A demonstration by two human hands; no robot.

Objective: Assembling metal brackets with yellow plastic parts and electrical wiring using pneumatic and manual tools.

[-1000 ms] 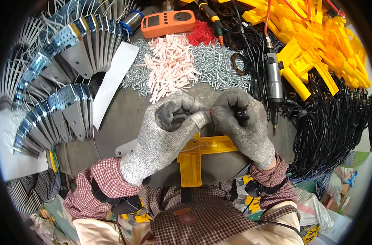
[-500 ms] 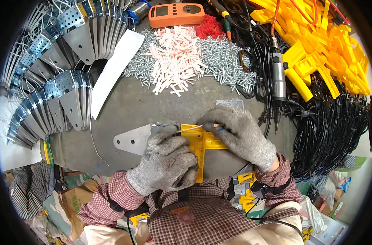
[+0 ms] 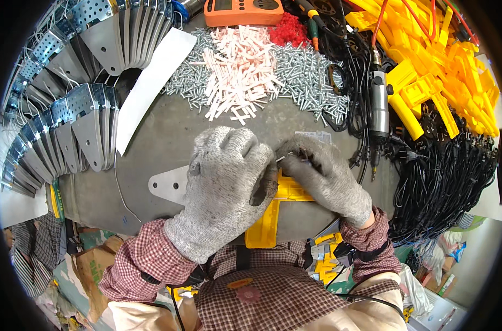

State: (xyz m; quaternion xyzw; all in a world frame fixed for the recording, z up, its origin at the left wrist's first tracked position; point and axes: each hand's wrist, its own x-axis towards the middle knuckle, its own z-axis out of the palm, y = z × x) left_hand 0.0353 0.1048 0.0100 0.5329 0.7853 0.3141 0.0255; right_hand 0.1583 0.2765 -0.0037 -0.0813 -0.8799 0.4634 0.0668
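You are working at a grey bench (image 3: 168, 138) crowded on three sides. Your left hand (image 3: 226, 185), gloved in grey knit, is lying curled over a yellow T-shaped plastic part (image 3: 265, 223) and the flat metal plate (image 3: 168, 185) under it; whether its fingers are clamping anything cannot be told. Your right hand (image 3: 322, 174), gloved alike, is pinching a small screw (image 3: 284, 158) between fingertips just right of the left hand's knuckles, directly above the yellow part.

Beyond the grip, a heap of white plastic strips (image 3: 240, 66) is lying on a spread of silver screws (image 3: 306, 77), with an orange meter (image 3: 243, 11) and red bits (image 3: 288, 30) further back. To the right of the grip, a power screwdriver (image 3: 379, 105) is lying close, its tip pointing toward you, and black cables (image 3: 444, 176) are piling behind it under a stack of yellow parts (image 3: 433, 71). To the left, rows of upright perforated metal brackets (image 3: 69, 127) and a white sheet (image 3: 146, 88) are bordering the bare strip.

Open bench is remaining only between the grip and the screws, and leftward along the plate. The near bench edge is running just under your wrists.
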